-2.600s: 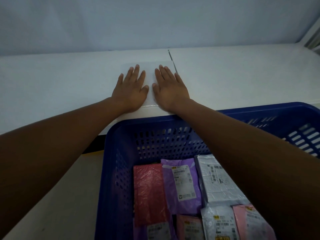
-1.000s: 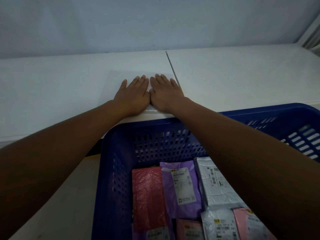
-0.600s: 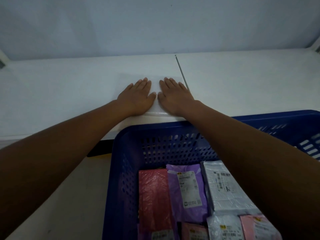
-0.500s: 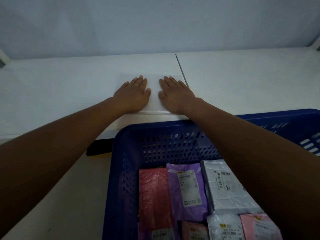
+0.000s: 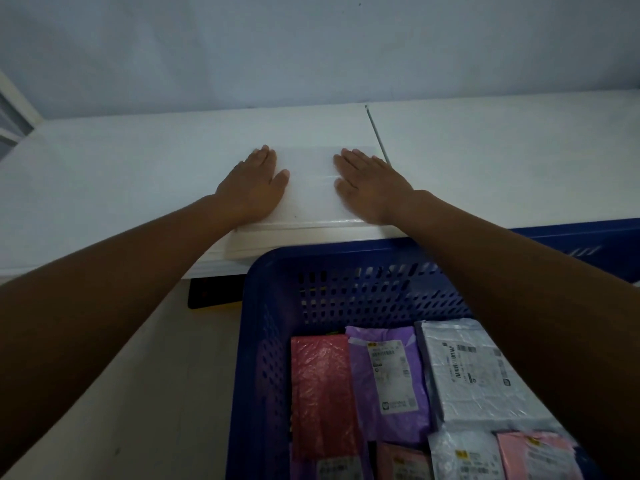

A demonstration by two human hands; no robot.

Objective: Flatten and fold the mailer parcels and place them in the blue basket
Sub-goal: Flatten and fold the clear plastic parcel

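Note:
A white mailer parcel (image 5: 310,188) lies flat on the white table (image 5: 138,174), near its front edge. My left hand (image 5: 254,187) presses palm-down on the parcel's left end, fingers straight. On its right end my right hand (image 5: 370,183) presses flat in the same way. Below the table edge stands the blue basket (image 5: 273,278). Inside it lie several folded parcels: a red one (image 5: 322,393), a purple one (image 5: 384,379), a grey one (image 5: 474,372) and others, partly hidden by my right forearm.
A thin seam line (image 5: 377,133) runs across the table just right of the parcel. A wall rises behind the table. A dark object (image 5: 207,292) sits under the table edge left of the basket. Pale floor lies to the left.
My hands were side by side at the parcel's middle; they have slid apart along it, left hand to the left end and right hand to the right end.

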